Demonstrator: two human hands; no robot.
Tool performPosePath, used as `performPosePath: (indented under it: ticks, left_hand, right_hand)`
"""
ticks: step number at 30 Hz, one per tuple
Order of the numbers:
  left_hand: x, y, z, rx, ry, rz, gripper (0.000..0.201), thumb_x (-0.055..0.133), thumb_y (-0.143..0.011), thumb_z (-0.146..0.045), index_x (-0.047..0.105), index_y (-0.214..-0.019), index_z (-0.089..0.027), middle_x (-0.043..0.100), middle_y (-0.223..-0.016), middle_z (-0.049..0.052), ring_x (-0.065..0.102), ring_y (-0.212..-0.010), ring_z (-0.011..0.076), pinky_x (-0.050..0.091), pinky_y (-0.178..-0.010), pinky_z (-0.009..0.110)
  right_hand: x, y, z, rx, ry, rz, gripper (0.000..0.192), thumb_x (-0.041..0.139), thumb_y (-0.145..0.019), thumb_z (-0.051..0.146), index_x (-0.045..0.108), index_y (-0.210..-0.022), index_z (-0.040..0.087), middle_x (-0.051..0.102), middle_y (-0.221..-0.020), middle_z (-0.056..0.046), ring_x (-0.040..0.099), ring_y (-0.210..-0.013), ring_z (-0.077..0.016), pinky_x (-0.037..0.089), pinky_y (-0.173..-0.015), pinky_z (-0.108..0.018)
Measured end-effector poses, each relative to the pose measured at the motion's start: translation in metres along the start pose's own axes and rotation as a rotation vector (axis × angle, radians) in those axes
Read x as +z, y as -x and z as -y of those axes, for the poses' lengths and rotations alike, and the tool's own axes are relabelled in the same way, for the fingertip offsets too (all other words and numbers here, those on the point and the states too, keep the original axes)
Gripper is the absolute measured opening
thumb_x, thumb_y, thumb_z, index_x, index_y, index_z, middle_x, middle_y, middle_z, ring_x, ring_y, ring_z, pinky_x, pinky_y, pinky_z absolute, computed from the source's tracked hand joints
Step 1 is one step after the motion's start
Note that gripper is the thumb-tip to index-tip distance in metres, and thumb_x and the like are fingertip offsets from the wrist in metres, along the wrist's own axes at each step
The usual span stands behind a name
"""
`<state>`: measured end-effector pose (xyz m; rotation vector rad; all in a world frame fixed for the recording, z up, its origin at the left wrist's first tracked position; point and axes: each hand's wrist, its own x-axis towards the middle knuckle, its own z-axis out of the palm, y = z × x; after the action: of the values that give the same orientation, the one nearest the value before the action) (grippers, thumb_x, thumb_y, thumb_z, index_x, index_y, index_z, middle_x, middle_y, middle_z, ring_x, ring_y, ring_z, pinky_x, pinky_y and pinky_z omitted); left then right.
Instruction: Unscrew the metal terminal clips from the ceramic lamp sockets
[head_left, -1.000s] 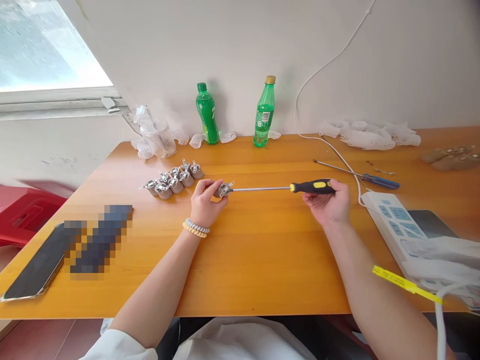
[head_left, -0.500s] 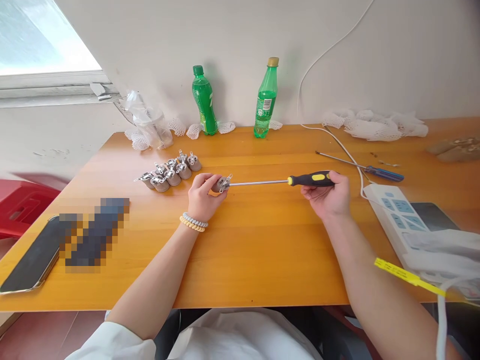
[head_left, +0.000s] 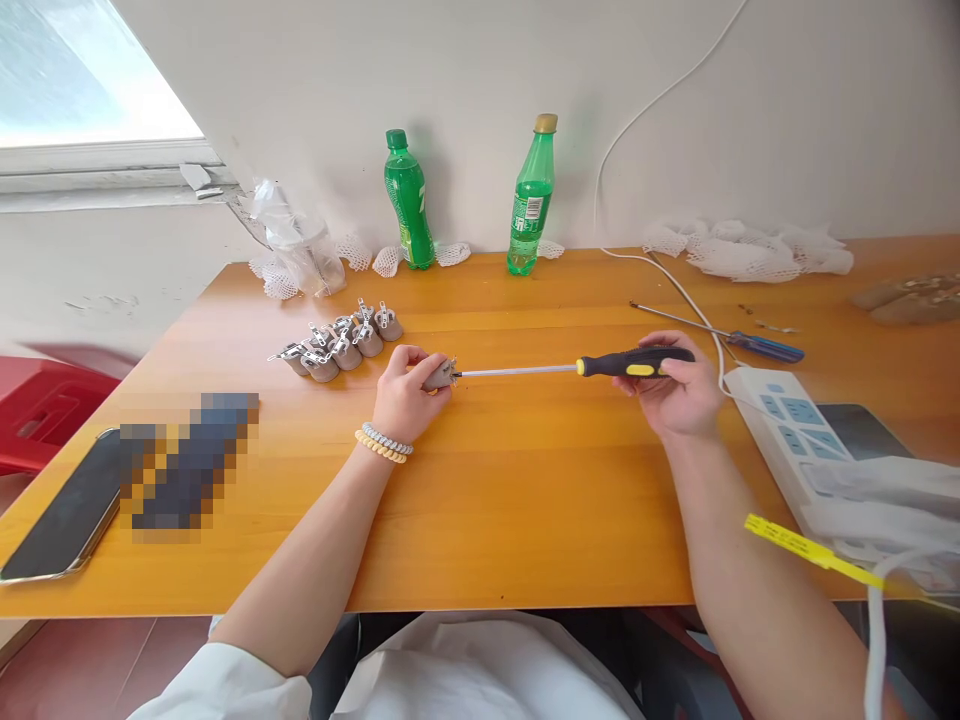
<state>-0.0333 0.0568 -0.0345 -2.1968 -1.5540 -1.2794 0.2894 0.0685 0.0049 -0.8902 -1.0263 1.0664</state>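
Observation:
My left hand (head_left: 403, 392) grips a small grey plug part with metal prongs (head_left: 440, 373) just above the wooden table (head_left: 510, 490). My right hand (head_left: 673, 389) holds the black-and-yellow handle of a long screwdriver (head_left: 634, 362). Its steel shaft runs level to the left and its tip meets the plug part. A cluster of several similar grey plug parts (head_left: 341, 345) lies on the table just left of my left hand.
Two green bottles (head_left: 407, 200) (head_left: 531, 197) stand at the back wall. A blue-handled screwdriver (head_left: 739, 340) and a white power strip (head_left: 787, 430) lie to the right, white foam netting (head_left: 742, 246) behind them. A phone (head_left: 64, 520) lies at the near left edge.
The view shifted down slightly at first. My right hand has rolled on the screwdriver handle and slid slightly right. My left hand has turned the plug part, its prongs showing less.

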Motion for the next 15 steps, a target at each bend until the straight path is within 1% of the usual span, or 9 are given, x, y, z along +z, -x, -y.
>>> performPosePath:
  ticks: [2, 4, 5, 6, 9, 11, 13, 15]
  left_hand:
    - [0.000, 0.001, 0.001, 0.010, 0.025, 0.047, 0.025, 0.064, -0.072, -0.019, 0.070, -0.095, -0.021, 0.055, -0.091, 0.006, 0.058, -0.076, 0.0147, 0.053, -0.067, 0.027]
    - [-0.001, 0.002, 0.002, 0.029, 0.043, 0.096, 0.023, 0.063, -0.076, -0.021, 0.069, -0.099, -0.022, 0.058, -0.096, 0.007, 0.060, -0.081, 0.0157, 0.054, -0.071, 0.028]
    - [-0.002, 0.003, 0.003, 0.049, 0.058, 0.127, 0.024, 0.062, -0.078, -0.023, 0.068, -0.102, -0.022, 0.060, -0.099, 0.008, 0.061, -0.085, 0.0169, 0.054, -0.074, 0.029]
    - [-0.003, 0.003, 0.003, 0.076, 0.075, 0.162, 0.025, 0.061, -0.081, -0.024, 0.066, -0.105, -0.022, 0.062, -0.103, 0.009, 0.062, -0.089, 0.0183, 0.054, -0.078, 0.031]
    - [-0.007, 0.002, 0.004, 0.152, 0.113, 0.258, 0.030, 0.058, -0.085, -0.029, 0.062, -0.114, -0.022, 0.067, -0.104, 0.010, 0.062, -0.093, 0.0214, 0.053, -0.082, 0.035]
    - [-0.010, 0.002, 0.005, 0.171, 0.115, 0.279, 0.031, 0.058, -0.086, -0.032, 0.062, -0.115, -0.021, 0.069, -0.100, 0.010, 0.063, -0.089, 0.0215, 0.053, -0.081, 0.035]
    - [-0.012, 0.001, 0.006, 0.184, 0.105, 0.275, 0.031, 0.059, -0.085, -0.033, 0.063, -0.114, -0.021, 0.069, -0.097, 0.010, 0.063, -0.086, 0.0210, 0.053, -0.079, 0.035]
    - [-0.013, 0.001, 0.007, 0.208, 0.103, 0.271, 0.030, 0.059, -0.085, -0.032, 0.063, -0.113, -0.020, 0.070, -0.095, 0.009, 0.063, -0.084, 0.0203, 0.053, -0.079, 0.034]
  right_hand:
    - [-0.002, -0.002, -0.001, 0.036, 0.027, -0.034, 0.027, 0.063, -0.071, 0.048, 0.061, -0.076, 0.021, 0.054, -0.049, 0.001, 0.048, -0.034, -0.0128, 0.033, -0.030, -0.025]
    - [-0.004, -0.006, -0.004, 0.072, 0.044, -0.086, 0.040, 0.057, -0.076, 0.062, 0.059, -0.072, 0.022, 0.042, -0.039, 0.004, 0.034, -0.028, -0.0086, 0.027, -0.028, -0.024]
    - [-0.005, -0.007, -0.005, 0.085, 0.052, -0.108, 0.043, 0.056, -0.076, 0.065, 0.058, -0.070, 0.022, 0.039, -0.037, 0.005, 0.031, -0.028, -0.0076, 0.025, -0.028, -0.023]
    - [-0.006, -0.008, -0.006, 0.093, 0.062, -0.124, 0.042, 0.059, -0.076, 0.064, 0.058, -0.068, 0.022, 0.038, -0.038, 0.005, 0.030, -0.028, -0.0071, 0.025, -0.028, -0.023]
    - [-0.010, -0.011, -0.006, 0.112, 0.101, -0.122, 0.028, 0.071, -0.072, 0.046, 0.058, -0.067, 0.021, 0.051, -0.050, 0.003, 0.041, -0.036, -0.0077, 0.031, -0.031, -0.022]
    - [-0.012, -0.011, -0.005, 0.130, 0.093, -0.074, 0.019, 0.072, -0.069, 0.036, 0.061, -0.072, 0.022, 0.058, -0.060, 0.002, 0.049, -0.042, -0.0089, 0.037, -0.035, -0.022]
    - [-0.012, -0.011, -0.005, 0.163, 0.050, -0.011, 0.020, 0.072, -0.066, 0.032, 0.061, -0.080, 0.022, 0.062, -0.067, 0.001, 0.055, -0.049, -0.0116, 0.042, -0.039, -0.024]
    - [-0.012, -0.011, -0.007, 0.211, 0.025, 0.022, 0.025, 0.070, -0.066, 0.037, 0.060, -0.084, 0.022, 0.063, -0.069, -0.001, 0.058, -0.050, -0.0150, 0.041, -0.037, -0.026]
